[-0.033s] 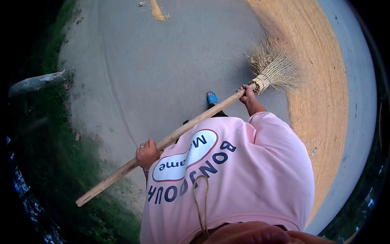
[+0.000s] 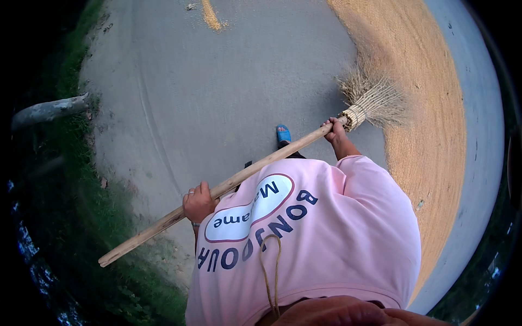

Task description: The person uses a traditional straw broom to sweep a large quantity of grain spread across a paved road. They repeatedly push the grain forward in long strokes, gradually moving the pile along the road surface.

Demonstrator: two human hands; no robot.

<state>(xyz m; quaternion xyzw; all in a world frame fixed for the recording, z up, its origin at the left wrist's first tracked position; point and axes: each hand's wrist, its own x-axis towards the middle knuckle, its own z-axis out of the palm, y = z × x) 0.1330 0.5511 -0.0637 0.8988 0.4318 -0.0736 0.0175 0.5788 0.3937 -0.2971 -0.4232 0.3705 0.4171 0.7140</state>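
Note:
A broom with a long wooden handle slants across in front of me, from lower left to upper right. Close to the broom's head, my right hand is wrapped round the handle. Further back along the wood, my left hand, with a ring on one finger, grips it too. Stiff twigs bound into a bundle form the broom head, which lies at the near edge of a broad spread of golden grain. The twig tips are slightly blurred.
Grey pavement lies ahead, with a small streak of grain at the top. Dark grass borders the left, where a pale trunk or post juts in. My foot in a blue sandal shows beyond the handle.
The broom head and my right hand have shifted slightly right and nearer. The handle's free end has moved a little up and left. My left hand has barely moved.

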